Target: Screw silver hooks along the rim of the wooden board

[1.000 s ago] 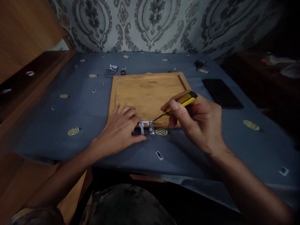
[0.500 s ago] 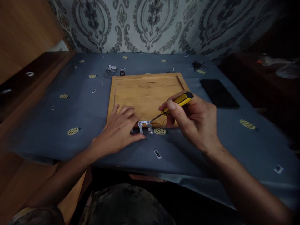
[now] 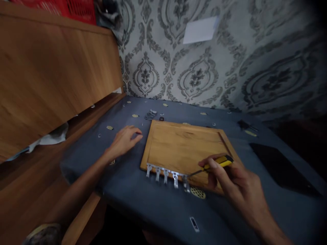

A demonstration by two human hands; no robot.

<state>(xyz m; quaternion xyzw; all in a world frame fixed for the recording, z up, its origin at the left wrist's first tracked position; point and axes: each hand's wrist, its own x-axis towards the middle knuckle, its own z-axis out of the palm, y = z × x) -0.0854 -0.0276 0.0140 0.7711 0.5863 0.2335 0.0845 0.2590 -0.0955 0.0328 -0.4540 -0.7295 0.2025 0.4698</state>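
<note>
A wooden panel with a raised frame lies flat on the blue patterned cloth. Along its near edge sit several metal hinges in a row, their arms hanging past the edge. My right hand is closed on a yellow and black screwdriver, its tip at the rightmost hinge. My left hand hovers above the cloth left of the panel, fingers loosely curved, thumb apart, holding nothing visible.
More metal hardware lies behind the panel, beside a small dark square piece. At the right are a black flat tablet-like object and a dark tool. A wooden cabinet stands on the left.
My left hand has left the hinges and moved left, off the panel, uncovering the hinge row. The screwdriver tip stays at the rightmost hinge. The view has tilted up and turned left.
</note>
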